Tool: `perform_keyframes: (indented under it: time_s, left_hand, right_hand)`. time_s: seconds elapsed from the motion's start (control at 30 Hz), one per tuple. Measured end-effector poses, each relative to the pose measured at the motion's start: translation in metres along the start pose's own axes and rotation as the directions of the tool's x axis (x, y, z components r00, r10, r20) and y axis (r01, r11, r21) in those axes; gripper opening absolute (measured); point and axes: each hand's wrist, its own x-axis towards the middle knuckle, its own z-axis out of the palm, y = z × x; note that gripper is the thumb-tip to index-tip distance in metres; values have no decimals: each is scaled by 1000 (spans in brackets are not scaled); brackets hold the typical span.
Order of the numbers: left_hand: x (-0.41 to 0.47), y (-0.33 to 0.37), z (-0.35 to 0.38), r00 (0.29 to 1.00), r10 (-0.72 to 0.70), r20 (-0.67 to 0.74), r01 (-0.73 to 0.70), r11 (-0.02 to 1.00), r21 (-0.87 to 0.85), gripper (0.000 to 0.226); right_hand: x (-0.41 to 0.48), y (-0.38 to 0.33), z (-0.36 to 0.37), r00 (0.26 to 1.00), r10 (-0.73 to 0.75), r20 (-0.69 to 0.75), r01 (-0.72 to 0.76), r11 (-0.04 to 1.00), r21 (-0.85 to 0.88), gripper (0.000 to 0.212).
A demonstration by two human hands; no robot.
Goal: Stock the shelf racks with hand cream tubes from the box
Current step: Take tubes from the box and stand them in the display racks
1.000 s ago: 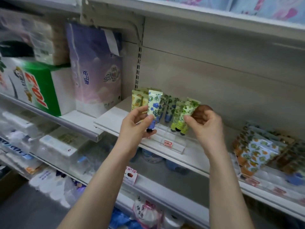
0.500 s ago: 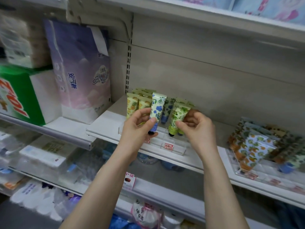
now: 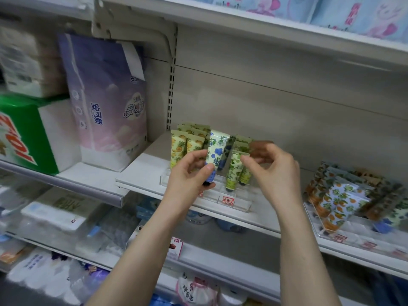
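- A tall purple-and-pink paper pack (image 3: 106, 102) is stood upright at the left.
- A green, red and white pack (image 3: 28, 133) is set just beside it, on its left.
- Pale wrapped packs (image 3: 28, 62) are stacked above the green one.
- Blue and pink printed packs (image 3: 353, 14) are lined along the top shelf (image 3: 265, 25).
- A white box in clear wrap (image 3: 57, 212) is laid lower down.
- A red-printed price label (image 3: 175, 248) is hung below.

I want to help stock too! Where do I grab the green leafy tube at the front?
Pinch the green leafy tube by its flat top edge, coming from above. It stands cap down in the clear rack with a second green tube close beside it, so the top is freest.
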Motion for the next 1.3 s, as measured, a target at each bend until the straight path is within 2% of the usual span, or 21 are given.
perform_keyframes:
  time_s: [0.07,0.23,0.3,0.53,0.6,0.63,0.67,0.73,0.83,0.93,1.07,1.17,1.3]
  left_hand:
    - [1,-1,0,1000,9,10,-9,1000,7,27]
    - [5,-1,4,998,40,45,-42,998,36,27]
    - [8,-1,4,998,47,52,-50,997,61,29]
    - [13,-1,3,992,86,97,-102,980,171,31]
    - [11,1,4,986,130,109,-154,957,248,32]
    - [11,3,3,977,184,111,-212,913,348,34]
    - [10,5,2,958,265,111,-284,821,495,36]
    - [8,15,0,882,456,115,-385,560,733,38]
    - [16,33,-5,782,610,125,-421,370,828,33]
    - [37,40,-10,737,652,175,-391,201,898,26]
    - [59,40,-11,746,611,267,-375,53,926,21]
    - [70,39,-7,778,543,317,-377,-1,926,23]
    - [82,35,-4,775,528,347,-368,-69,927,14]
  right_hand:
    - [7,-17,-6,997,-73,-1,73,997,18,22]
    - [35,-47,-2,971,-172,165,182,982,-47,9]
    - [46,-49,1,963,-175,204,201,973,-112,3]
    - [66,-48,-2,930,-128,343,212,952,-222,3]
    - [71,-49,-4,927,-130,352,222,946,-236,7]
    - [74,-50,-6,926,-128,354,221,946,-237,7]
    - [77,-51,-8,927,-119,356,213,948,-235,6]
    - [84,-53,-12,935,-93,343,178,958,-226,6]
    - [92,-58,-14,945,-110,309,187,954,-233,3]
    - [95,-62,-8,937,-100,336,201,938,-283,3]
    - [97,-58,4,921,-88,380,233,905,-356,7]
    - [96,-53,12,915,-105,389,266,884,-386,5]
    - [95,-46,19,903,-111,415,297,859,-416,9]
